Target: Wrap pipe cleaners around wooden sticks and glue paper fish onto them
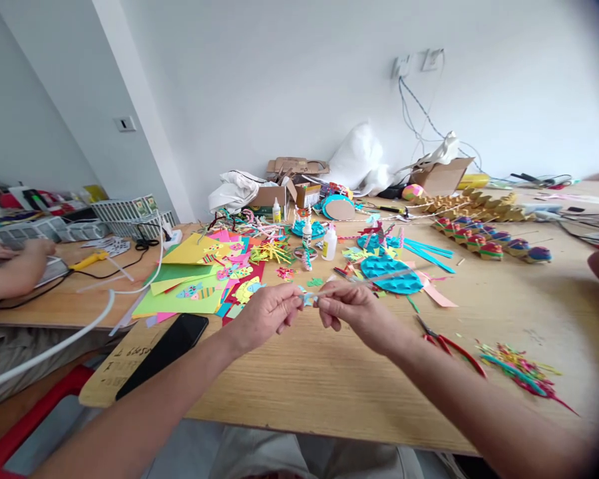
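- Spreading under everything, the wooden tabletop [284,386] bears a crowded craft layout, with both forearms reaching in over its near edge.
- Coloured paper sheets [167,293] lie in an overlapping pile beyond the left forearm, with a dark phone [164,356] nearer the edge.
- A teal scalloped oval [392,274] lies just past the right hand, and red-handled scissors [442,342] rest beside the right forearm.
- The left hand [279,309] has its thumb and forefinger pressed together on the near-left end of a small blue piece [308,299]; its other fingers curl inward.
- The right hand [348,307] mirrors it, thumb and forefinger clamped at the right end of the same piece.
- A pale thin strip [379,277] slants away above the right hand; blur hides whether those fingers grip it too.
- Smallest is the blue piece itself, raised over the table between the two sets of fingertips, only its middle showing. It looks like paper: probably very light, limp and easily creased or torn, not slippery. A gentle pinch at opposite edges suits it, with little pull.
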`<action>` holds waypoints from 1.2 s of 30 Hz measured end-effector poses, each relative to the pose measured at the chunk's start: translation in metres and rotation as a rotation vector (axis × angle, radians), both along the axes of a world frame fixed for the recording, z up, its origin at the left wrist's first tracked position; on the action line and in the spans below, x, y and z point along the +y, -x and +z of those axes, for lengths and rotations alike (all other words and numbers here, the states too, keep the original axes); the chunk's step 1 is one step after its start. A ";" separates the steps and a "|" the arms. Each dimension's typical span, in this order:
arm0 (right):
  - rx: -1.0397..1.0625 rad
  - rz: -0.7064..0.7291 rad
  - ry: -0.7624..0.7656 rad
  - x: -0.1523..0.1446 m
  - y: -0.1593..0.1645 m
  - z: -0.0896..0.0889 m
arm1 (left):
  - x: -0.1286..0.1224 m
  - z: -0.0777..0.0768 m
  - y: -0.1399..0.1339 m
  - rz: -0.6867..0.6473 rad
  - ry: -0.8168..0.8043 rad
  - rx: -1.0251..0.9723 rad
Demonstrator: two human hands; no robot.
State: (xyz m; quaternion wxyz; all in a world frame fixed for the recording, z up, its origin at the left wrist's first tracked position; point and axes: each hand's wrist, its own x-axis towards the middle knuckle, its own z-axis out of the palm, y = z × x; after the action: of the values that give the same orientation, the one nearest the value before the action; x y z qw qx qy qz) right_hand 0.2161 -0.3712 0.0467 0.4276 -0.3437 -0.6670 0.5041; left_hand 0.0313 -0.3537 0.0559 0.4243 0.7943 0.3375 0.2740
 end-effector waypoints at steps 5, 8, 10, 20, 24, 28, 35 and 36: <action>0.015 -0.351 -0.015 0.003 0.027 -0.026 | 0.010 -0.011 -0.010 0.188 -0.076 0.072; -0.378 -0.504 -0.205 0.001 0.028 -0.026 | 0.017 -0.014 -0.011 0.281 -0.285 0.274; -0.744 -0.551 -0.393 -0.002 0.024 -0.022 | 0.020 -0.016 -0.010 0.301 -0.431 0.423; -1.206 -0.176 -0.759 -0.006 0.002 0.029 | 0.005 0.007 0.001 0.023 -0.530 0.741; -0.802 0.158 -0.364 -0.004 -0.012 0.050 | -0.003 0.031 0.011 -0.295 -0.343 0.484; -0.343 0.111 -0.038 -0.004 -0.014 0.039 | -0.007 0.021 0.011 -0.206 0.069 0.137; -0.165 -0.441 -0.178 0.007 0.015 -0.022 | 0.008 -0.020 -0.006 0.098 0.175 -0.122; -0.245 -0.517 -0.244 0.008 0.018 -0.026 | 0.011 -0.022 -0.007 0.136 0.154 -0.092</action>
State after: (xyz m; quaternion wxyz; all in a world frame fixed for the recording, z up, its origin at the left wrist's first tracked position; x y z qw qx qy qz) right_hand 0.1983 -0.3634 0.0204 0.4960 -0.5064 -0.6597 0.2498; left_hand 0.0387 -0.3428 0.0335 0.4794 0.7213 0.3907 0.3117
